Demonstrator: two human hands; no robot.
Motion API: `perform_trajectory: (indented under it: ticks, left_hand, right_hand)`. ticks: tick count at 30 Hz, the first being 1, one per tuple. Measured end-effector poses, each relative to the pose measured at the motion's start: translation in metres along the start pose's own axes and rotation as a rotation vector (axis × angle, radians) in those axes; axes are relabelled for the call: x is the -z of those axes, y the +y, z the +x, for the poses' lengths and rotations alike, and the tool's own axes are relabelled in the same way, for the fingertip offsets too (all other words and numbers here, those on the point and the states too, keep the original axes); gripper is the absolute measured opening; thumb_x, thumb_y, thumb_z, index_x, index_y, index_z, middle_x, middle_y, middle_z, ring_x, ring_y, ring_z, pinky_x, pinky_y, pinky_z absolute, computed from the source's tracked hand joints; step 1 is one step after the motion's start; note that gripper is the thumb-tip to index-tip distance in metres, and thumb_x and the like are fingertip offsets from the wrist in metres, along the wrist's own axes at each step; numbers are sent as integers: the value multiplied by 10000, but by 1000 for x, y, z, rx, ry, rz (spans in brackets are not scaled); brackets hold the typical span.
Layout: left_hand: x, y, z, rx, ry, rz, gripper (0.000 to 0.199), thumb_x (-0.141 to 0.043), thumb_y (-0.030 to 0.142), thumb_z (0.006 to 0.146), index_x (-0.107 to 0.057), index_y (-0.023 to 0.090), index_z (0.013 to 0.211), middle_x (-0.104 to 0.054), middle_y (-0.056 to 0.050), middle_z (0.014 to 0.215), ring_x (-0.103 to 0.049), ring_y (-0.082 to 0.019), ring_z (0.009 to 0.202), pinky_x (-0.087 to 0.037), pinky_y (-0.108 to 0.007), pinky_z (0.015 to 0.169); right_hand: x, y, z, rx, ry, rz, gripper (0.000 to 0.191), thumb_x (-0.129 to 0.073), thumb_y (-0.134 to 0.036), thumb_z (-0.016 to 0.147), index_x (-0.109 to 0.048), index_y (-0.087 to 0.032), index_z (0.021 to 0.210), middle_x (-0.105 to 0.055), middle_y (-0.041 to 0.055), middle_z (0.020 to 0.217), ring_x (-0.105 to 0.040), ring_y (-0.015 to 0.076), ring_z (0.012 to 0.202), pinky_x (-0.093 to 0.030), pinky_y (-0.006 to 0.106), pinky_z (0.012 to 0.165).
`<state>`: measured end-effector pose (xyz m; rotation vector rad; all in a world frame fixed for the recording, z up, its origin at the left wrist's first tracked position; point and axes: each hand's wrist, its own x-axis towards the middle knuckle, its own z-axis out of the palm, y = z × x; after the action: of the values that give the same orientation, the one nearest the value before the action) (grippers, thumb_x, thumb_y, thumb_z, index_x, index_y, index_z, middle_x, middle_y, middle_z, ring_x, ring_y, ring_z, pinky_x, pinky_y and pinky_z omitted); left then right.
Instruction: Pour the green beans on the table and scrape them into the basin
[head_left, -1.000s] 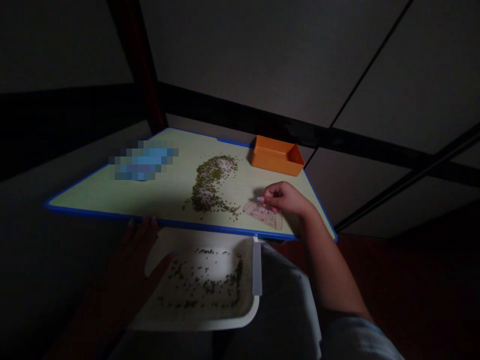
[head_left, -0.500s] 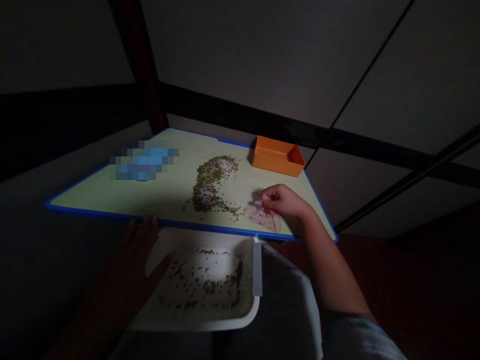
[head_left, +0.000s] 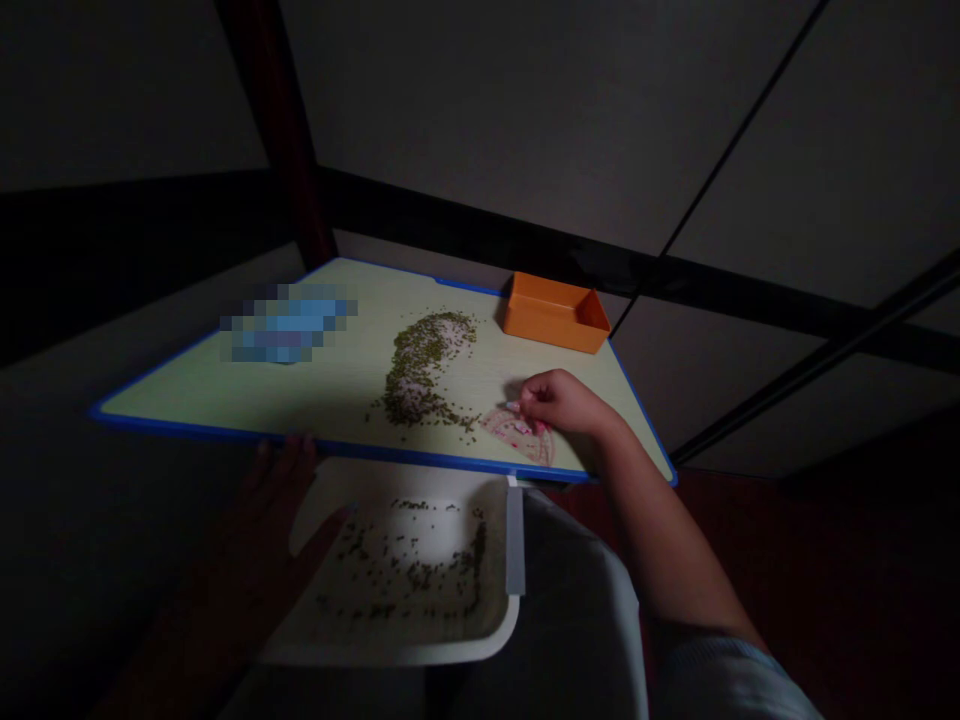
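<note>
My right hand is closed in a pinch at the far edge of a clear pink-patterned protractor, which lies on a pale yellow board with a blue rim. Left of it, a curved heap of small green beans is mixed with whitish grains. In deep shadow, my left hand lies with fingers spread over the left side of a white basin. Its fingertips are near the board's front edge and its thumb reaches over the basin. Dark beans are scattered across the basin's bottom.
An open orange box stands at the board's back right corner. A blurred blue item lies on the left part. Pale panels rise behind the board. The basin is below the board's front edge, beside a grey-clothed leg.
My right hand and the protractor have shifted slightly left on the board. My left hand, the bean heap and the basin look the same.
</note>
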<state>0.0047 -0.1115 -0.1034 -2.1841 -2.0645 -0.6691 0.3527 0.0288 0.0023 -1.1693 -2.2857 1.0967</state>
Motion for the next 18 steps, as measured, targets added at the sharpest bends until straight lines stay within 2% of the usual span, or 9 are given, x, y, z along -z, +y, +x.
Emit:
perform_trajectory:
  ticks: [4, 7, 14, 18]
  left_hand:
    - [-2, -2, -1, -5, 1, 0, 775, -379, 570, 826, -283, 149, 1470, -279, -97, 1595, -131, -301, 1498, -311, -542, 1171]
    - [-3, -3, -3, -24, -12, 3, 768, -397, 550, 828, -255, 170, 1482, -242, -81, 1609, -111, -288, 1502, -311, -528, 1177]
    - [-2, -2, -1, -10, -1, -12, 754, -396, 545, 834, -259, 180, 1480, -266, -86, 1602, -114, -289, 1503, -304, -535, 1178]
    - [-3, -2, -1, -9, -10, -11, 761, -405, 539, 833, -236, 190, 1488, -250, -77, 1608, -111, -285, 1503, -302, -536, 1180]
  right_hand:
    - [7, 3, -3, -25, -2, -49, 261, -565, -309, 845, -574, -143, 643, -588, 5, 524, -474, 84, 466, -363, 234, 508]
    - [11, 6, -4, -57, 51, -100, 247, -569, -300, 838, -574, -146, 645, -596, 9, 525, -489, 89, 467, -358, 236, 508]
    - [14, 7, -4, -106, 152, -176, 261, -566, -319, 835, -540, -162, 627, -593, 11, 507, -491, 99, 455, -331, 243, 497]
    - [10, 4, -3, -58, 118, -139, 270, -562, -326, 845, -538, -159, 635, -588, 8, 537, -467, 91, 486, -327, 240, 512]
